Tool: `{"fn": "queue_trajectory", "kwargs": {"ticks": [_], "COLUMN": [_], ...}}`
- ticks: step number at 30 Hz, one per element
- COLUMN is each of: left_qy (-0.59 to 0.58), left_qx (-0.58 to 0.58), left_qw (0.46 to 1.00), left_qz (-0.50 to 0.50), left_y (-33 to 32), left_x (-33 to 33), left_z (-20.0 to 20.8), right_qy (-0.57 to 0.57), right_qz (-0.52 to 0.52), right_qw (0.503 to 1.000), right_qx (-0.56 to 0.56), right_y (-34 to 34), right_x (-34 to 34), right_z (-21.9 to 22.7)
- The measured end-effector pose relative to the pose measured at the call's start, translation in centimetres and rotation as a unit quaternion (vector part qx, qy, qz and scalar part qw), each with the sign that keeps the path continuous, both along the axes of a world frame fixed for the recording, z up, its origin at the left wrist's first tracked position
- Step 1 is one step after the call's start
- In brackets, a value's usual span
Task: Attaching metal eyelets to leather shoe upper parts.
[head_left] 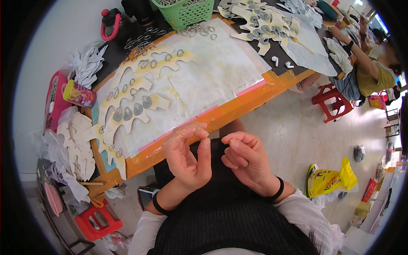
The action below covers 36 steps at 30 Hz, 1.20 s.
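Head view: green basket (187,13), white earbuds (275,62) beyond hands (187,159) (248,159).

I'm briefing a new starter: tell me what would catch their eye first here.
Probably the person's left grip and right grip, raised close together at centre above a black garment. Next, the bright yellow bag on the floor at right, and the green basket at the picture's top.
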<state>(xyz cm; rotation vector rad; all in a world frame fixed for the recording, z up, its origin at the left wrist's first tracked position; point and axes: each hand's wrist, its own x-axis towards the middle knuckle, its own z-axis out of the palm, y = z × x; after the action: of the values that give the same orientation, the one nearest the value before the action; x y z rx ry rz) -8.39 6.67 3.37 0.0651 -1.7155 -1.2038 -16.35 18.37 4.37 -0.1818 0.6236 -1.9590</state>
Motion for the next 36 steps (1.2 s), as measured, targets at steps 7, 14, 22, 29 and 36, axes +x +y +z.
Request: {"fn": "queue_trajectory", "kwargs": {"ticks": [7,14,22,29,36], "left_qy": [-0.004,-0.034,-0.065,-0.086,-0.049], "left_qx": [0.027,0.004,0.116,0.221,0.244], "left_qw": [0.999,0.999,0.982,0.963,0.961], "left_qz": [-0.018,-0.043,-0.132,-0.126,-0.120], "left_y": [0.2,-0.1,-0.1,0.2,0.4], "left_x": [0.1,0.2,-0.2,0.3,0.0], "left_z": [0.2,-0.2,0.4,1.1,0.8], "right_qy": [0.002,0.008,0.009,0.022,0.024], "right_qz": [0.001,0.004,0.060,0.090,0.102], "right_qw": [1.000,1.000,0.997,0.991,0.989], "right_qx": [0.005,0.005,-0.036,-0.092,-0.108], "right_y": [0.0,0.0,0.2,0.3,0.2], "right_x": [0.0,0.1,0.1,0.0,0.1], "right_z": [0.0,0.0,0.3,-0.5,-0.5]}}
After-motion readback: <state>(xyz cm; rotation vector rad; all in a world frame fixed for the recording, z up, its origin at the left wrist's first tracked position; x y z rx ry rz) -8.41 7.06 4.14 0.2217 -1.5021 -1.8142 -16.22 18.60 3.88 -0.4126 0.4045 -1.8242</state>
